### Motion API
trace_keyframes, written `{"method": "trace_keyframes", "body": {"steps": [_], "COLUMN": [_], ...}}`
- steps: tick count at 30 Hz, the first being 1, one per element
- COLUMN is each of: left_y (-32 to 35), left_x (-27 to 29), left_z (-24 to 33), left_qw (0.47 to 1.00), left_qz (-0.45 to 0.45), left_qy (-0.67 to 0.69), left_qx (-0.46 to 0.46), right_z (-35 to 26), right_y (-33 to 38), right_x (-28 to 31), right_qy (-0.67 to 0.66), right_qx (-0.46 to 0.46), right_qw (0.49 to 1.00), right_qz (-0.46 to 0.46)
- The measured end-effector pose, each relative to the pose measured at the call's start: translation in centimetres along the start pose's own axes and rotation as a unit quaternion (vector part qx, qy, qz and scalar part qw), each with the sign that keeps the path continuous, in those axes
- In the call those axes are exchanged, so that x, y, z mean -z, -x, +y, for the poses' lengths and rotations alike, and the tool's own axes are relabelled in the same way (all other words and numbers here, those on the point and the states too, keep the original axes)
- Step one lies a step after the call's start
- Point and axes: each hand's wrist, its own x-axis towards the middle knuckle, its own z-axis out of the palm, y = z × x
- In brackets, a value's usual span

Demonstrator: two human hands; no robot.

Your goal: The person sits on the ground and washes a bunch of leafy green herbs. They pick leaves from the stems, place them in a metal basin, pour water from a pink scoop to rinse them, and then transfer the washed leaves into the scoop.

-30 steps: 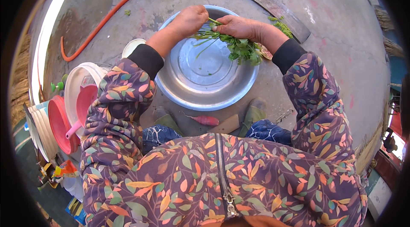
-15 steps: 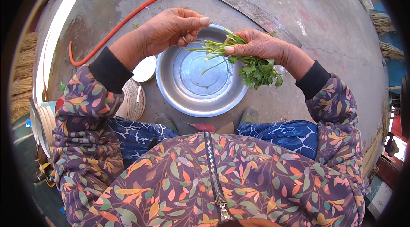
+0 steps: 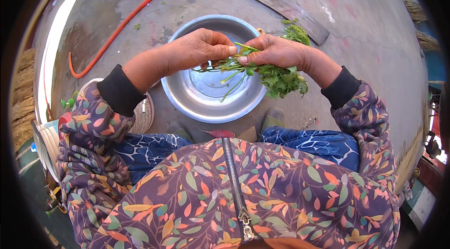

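Observation:
My right hand (image 3: 277, 53) is closed round a bunch of cilantro (image 3: 281, 81), its leaves hanging below the palm and its thin stems pointing left. Meeting it from the left, my left hand (image 3: 202, 51) pinches at the stems, thumb and forefinger together beside the right thumb. Beneath both hands stands a wide silver metal basin (image 3: 206, 117); its far inside is partly covered by my hands. More green leaves (image 3: 296, 33) show beyond my right hand; whether they belong to the bunch I cannot tell.
An orange hose (image 3: 123, 28) curves over the concrete floor at far left. A dark flat board (image 3: 281, 5) lies beyond the basin. By my left sleeve stands a pale round container (image 3: 144, 117). A red, root-like thing (image 3: 220, 133) lies between my feet. Straw brooms (image 3: 425, 40) are at right.
My left hand has come in from apart to the stems, touching them beside my right thumb. More leaves show beyond my right hand. The view has shifted slightly.

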Motion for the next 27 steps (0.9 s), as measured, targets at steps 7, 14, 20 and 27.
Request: {"method": "trace_keyframes", "body": {"steps": [7, 14, 20, 27], "left_y": [0.2, 0.3, -0.7, -1.3], "left_x": [-0.9, -1.6, -2.8, -0.9], "left_z": [0.8, -0.1, 0.1, 0.6], "left_qw": [0.988, 0.865, 0.826, 0.983], "left_qz": [-0.004, 0.082, 0.146, 0.099], "left_qy": [-0.140, -0.451, -0.507, -0.108], "left_qx": [-0.069, -0.204, -0.198, -0.112], "right_z": [0.6, 0.4, 0.3, -1.0], "right_y": [0.1, -0.5, -0.1, 0.6], "right_x": [-0.1, -0.4, -0.1, -0.6], "right_qy": [-0.024, -0.056, 0.058, 0.130], "right_qx": [-0.033, -0.033, 0.008, 0.129], "right_qw": [0.999, 0.998, 0.997, 0.978], "right_qz": [0.012, 0.009, 0.059, 0.099]}}
